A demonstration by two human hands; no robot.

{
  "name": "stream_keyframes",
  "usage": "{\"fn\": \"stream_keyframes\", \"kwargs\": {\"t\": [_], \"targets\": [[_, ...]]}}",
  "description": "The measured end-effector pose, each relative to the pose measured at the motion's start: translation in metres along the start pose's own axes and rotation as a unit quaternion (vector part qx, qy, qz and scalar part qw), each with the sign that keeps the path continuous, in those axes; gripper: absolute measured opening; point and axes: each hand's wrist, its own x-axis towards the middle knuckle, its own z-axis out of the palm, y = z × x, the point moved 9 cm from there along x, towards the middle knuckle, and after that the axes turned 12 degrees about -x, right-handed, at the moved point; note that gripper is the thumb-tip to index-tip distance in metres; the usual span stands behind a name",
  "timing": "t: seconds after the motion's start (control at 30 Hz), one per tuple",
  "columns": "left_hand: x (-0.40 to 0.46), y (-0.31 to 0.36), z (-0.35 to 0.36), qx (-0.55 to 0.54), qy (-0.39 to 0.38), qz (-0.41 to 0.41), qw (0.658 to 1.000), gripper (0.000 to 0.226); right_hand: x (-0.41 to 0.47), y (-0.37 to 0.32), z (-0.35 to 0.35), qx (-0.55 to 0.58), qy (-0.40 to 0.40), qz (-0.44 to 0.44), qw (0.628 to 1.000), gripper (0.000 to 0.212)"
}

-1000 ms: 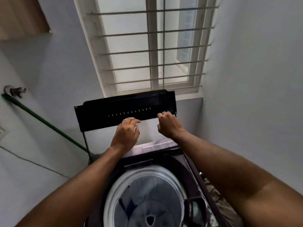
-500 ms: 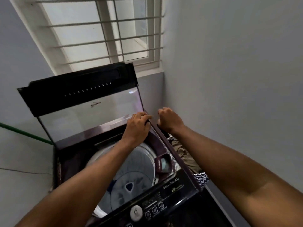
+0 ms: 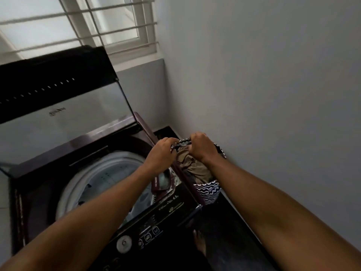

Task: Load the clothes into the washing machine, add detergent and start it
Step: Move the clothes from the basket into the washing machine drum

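- Both hands reach into the gap between the washing machine (image 3: 175, 208) and the wall (image 3: 263, 85).
- Left hand (image 3: 159, 156) and right hand (image 3: 202, 146) each have fingers clenched on the zigzag-patterned laundry bag (image 3: 207, 193) rim.
- Brown clothes (image 3: 192, 166) lie inside the bag.
- The machine's lid (image 3: 64, 106) stands raised, drum (image 3: 101, 173) exposed.

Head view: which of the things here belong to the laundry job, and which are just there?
Part of the job:
- washing machine, lid raised, drum open
- zigzag laundry bag beside it, brown clothes inside
- left hand and right hand, both gripping the bag's top edge
- control panel

Just there:
- barred window
- wall
- a bare foot on the floor
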Motion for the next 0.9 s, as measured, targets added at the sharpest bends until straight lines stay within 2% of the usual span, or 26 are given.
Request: {"fn": "stream_keyframes", "kwargs": {"t": [0.2,0.33,0.6,0.7,0.9], "targets": [[0.036,0.0,0.048,0.018,-0.07,-0.026,0.997,0.031,0.012,0.058,0.05,0.021,-0.043,0.018,0.999,0.031],[0.058,-0.011,0.074,0.03,-0.104,-0.048,0.993,0.029,0.023,0.082,0.082,0.028,-0.068,0.02,0.997,0.022],[0.097,-0.059,0.136,0.082,-0.187,-0.135,0.97,0.043,0.051,0.104,0.146,0.039,-0.12,-0.008,0.992,0.024],[0.11,-0.08,0.151,0.143,-0.184,-0.169,0.958,0.051,0.06,0.107,0.167,0.031,-0.135,-0.017,0.99,0.024],[0.125,-0.128,0.185,0.154,-0.215,-0.237,0.935,0.055,0.078,0.112,0.214,-0.003,-0.192,-0.041,0.98,0.027]]}}
